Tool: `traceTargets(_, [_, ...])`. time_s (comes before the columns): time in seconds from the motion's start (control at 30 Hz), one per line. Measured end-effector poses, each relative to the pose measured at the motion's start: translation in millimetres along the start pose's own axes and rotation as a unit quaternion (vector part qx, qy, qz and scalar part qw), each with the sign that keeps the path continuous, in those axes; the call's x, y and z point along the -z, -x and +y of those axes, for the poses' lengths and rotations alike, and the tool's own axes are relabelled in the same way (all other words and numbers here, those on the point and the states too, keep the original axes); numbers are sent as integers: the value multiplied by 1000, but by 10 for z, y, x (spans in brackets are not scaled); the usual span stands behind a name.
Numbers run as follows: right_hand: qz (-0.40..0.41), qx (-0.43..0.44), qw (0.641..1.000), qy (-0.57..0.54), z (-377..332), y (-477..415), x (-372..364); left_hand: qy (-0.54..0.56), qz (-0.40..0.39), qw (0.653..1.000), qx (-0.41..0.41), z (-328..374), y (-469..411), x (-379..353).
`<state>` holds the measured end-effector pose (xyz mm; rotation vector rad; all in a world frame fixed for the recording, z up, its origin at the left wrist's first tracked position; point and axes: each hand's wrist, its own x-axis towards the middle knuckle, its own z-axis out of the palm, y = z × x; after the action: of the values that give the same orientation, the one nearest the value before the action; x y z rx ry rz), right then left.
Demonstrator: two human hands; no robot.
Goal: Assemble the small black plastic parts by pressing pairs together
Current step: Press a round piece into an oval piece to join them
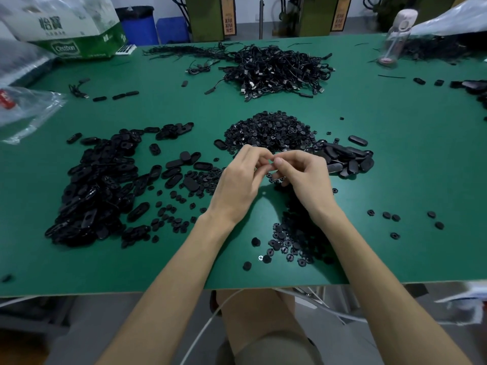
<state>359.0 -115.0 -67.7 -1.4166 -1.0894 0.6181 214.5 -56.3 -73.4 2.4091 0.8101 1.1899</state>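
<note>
Green surface point(395, 185) is covered with black plastic stock. Left hand point(241, 177) and right hand point(303, 175) are raised just above it at centre, fingers curled and fingertips brought together in a pinch. A pair of small round parts is judged to be pressed there, though it is hidden by the fingers.

A large heap of round parts point(271, 130) is left just beyond the hands. A looser scatter point(290, 243) is spread near the front edge, with one screw point(260, 257) beside it. Finished pieces cannot be told from loose ones, so most of the work is judged still to be done.

Oval shells are piled at left point(97, 185) and right point(345, 156), and a cable heap point(279, 67) is seen further back. A water bottle point(398, 35), cardboard box point(71, 30) and plastic bag point(26, 109) are kept at the edges, well apart. Nothing is blocked.
</note>
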Motion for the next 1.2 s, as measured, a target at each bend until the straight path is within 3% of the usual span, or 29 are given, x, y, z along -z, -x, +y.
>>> traceTargets(0.57, [-62, -51, 991, -108, -2, 9, -3, 25, 9, 1000, 8, 8, 2, 29])
traceTargets(0.9, [-89, -107, 959, -247, 1, -22, 65, 15, 16, 999, 32, 6, 16, 69])
traceTargets(1.2, [-97, -99, 963, -231, 34, -20, 69, 28, 29, 998, 42, 8, 19, 60])
